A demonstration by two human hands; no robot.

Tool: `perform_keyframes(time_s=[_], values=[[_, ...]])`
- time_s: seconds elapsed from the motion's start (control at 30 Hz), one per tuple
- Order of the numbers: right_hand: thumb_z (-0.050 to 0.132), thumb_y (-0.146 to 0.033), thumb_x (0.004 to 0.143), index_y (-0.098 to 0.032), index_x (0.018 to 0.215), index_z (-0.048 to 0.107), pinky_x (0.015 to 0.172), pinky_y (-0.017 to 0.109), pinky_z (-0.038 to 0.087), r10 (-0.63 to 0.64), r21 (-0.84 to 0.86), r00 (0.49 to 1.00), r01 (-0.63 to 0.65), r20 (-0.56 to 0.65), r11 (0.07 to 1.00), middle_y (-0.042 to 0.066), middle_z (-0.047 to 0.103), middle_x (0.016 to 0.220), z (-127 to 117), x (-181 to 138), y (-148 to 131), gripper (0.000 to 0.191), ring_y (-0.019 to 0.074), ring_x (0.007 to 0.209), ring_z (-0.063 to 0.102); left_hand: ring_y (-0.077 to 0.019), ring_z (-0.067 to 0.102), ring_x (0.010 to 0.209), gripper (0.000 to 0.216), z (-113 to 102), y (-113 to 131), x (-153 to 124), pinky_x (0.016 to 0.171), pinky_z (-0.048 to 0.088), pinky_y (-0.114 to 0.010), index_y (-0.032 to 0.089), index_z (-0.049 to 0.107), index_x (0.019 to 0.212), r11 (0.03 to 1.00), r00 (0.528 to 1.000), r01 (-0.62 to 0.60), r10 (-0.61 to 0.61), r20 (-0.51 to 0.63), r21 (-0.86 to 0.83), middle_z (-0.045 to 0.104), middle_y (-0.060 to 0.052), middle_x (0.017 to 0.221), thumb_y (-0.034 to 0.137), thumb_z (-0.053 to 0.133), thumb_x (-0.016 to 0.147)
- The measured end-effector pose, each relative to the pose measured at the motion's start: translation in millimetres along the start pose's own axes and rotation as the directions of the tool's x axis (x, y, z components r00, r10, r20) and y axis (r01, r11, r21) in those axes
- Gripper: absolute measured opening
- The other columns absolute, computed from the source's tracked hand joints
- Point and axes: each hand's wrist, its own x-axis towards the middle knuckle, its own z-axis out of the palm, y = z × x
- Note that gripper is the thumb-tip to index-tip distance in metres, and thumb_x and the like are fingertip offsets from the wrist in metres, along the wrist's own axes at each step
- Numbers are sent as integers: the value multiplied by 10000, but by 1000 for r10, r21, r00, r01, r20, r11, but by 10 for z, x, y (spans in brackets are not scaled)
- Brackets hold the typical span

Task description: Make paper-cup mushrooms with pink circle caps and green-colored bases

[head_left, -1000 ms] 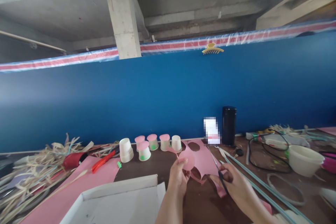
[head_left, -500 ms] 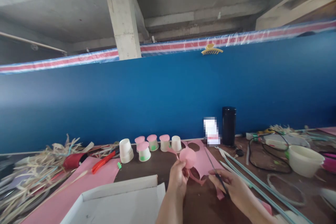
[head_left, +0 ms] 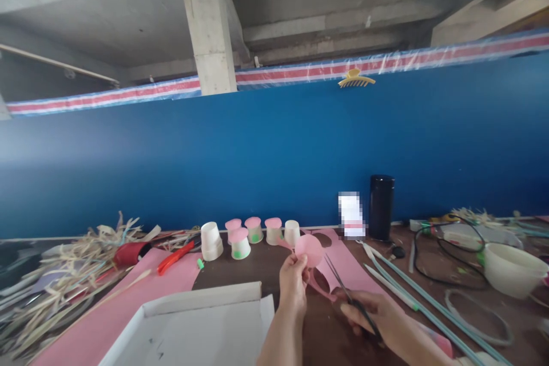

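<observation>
My left hand pinches a round piece of pink paper at its lower edge and holds it up above the table. A pair of scissors with dark handles is in my right hand, the fingers closed on the handles. The blades point up and left, close to the disc's right edge; whether they touch it I cannot tell. Behind and under them lies a pink sheet with rounded cut-outs. Beyond my left hand stand several upturned white paper cups, most topped with pink discs, such as this cup.
A white box lid lies front left, near red-handled pliers and a heap of pale strips. A phone and black flask stand by the blue partition. A white bowl and light-blue strips are right.
The scissors' blades have shifted left, closer to the disc, and the disc is raised slightly. A pink scrap below my right hand is no longer visible. The whole view has shifted a little.
</observation>
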Motion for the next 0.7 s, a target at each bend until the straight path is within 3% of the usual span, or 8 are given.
perform_keyframes(time_s=[0.33,0.7], values=[[605,-620,670,-152,814,644,469,209,295,-68,65,996,64,50,996,-38,402,557,91,24,80,491,86,507,372,-36,446,466,332,29,-26,-56,488,353,-160,155,525,663,999,997,37,-35,70,-25,520,47,558,298,803,550],[575,-560,735,-161,774,628,492,222,299,-135,3,991,135,12,991,-34,419,595,120,50,87,405,95,534,378,-36,433,438,363,147,-122,-152,466,355,-164,152,523,653,995,989,101,-100,109,-4,543,31,539,319,817,520]])
